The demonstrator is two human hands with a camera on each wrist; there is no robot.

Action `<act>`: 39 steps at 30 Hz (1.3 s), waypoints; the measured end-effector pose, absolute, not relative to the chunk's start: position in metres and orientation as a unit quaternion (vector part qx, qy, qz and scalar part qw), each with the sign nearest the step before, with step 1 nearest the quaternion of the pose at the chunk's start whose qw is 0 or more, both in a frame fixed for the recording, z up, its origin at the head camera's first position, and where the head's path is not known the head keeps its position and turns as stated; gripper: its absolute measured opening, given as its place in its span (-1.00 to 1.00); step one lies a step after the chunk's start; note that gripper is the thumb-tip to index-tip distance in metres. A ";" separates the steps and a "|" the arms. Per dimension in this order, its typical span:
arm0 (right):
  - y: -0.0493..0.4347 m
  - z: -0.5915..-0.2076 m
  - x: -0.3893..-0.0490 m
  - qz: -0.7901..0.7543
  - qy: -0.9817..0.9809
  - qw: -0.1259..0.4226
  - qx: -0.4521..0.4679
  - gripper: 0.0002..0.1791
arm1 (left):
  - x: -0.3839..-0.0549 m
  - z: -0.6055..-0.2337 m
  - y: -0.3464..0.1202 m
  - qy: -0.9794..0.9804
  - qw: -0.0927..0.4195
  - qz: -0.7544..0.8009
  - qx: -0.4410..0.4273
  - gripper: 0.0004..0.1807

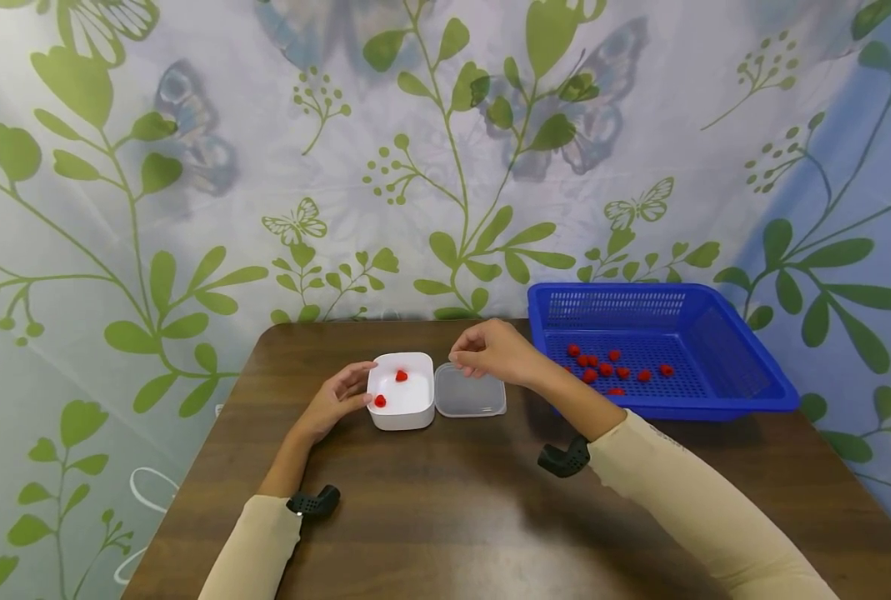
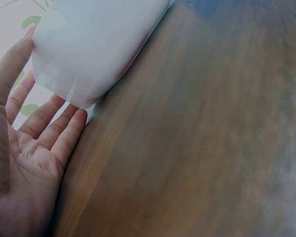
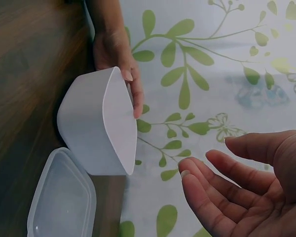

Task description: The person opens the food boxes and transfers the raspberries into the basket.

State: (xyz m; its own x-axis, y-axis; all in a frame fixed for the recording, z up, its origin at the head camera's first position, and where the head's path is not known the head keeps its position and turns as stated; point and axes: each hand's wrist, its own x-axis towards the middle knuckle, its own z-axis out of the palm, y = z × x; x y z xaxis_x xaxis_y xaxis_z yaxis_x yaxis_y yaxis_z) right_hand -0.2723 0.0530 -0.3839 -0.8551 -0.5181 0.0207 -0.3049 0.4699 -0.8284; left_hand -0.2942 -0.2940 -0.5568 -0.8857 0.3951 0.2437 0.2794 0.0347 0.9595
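A white open box (image 1: 407,420) stands on the table with two small red berry-like pieces (image 1: 401,376) inside, one near the middle and one near the front left corner. Against the box's left side my left hand (image 1: 337,401) rests, its thumb and fingers spread and nearly straight. The left wrist view shows its fingertips touching the box wall (image 2: 103,44). My right hand (image 1: 492,351) hovers above the back of a translucent lid (image 1: 471,396), which lies right of the box. In the right wrist view, the right hand (image 3: 246,192) is loosely bent and holds nothing.
At the back right stands a blue perforated basket (image 1: 738,350) holding several more red pieces (image 1: 605,368). The brown wooden table (image 1: 430,508) stretches in front of the box. Behind it hangs a leaf-and-butterfly patterned cloth (image 1: 415,233).
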 end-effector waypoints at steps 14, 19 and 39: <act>0.027 -0.391 -0.280 -0.470 0.834 0.159 -0.240 -0.82 | -0.294 -0.561 -0.297 0.722 0.048 0.650 0.233 -0.38; 0.019 -0.399 -0.287 -0.486 0.824 0.183 -0.227 -0.80 | -0.294 -0.562 -0.297 0.718 0.050 0.654 0.232 -0.38; -0.017 -0.424 -0.304 -0.489 0.817 0.236 -0.194 -0.72 | -0.297 -0.558 -0.295 0.719 0.045 0.651 0.239 -0.39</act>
State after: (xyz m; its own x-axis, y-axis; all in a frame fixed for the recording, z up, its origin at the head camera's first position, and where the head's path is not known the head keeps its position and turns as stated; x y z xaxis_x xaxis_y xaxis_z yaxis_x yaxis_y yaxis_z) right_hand -0.3043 -0.0172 -0.4243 -0.8136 -0.5476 -0.1956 -0.0859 0.4459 -0.8910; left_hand -0.2967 -0.2954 -0.5585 -0.8815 0.4025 0.2467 0.2856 0.0387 0.9576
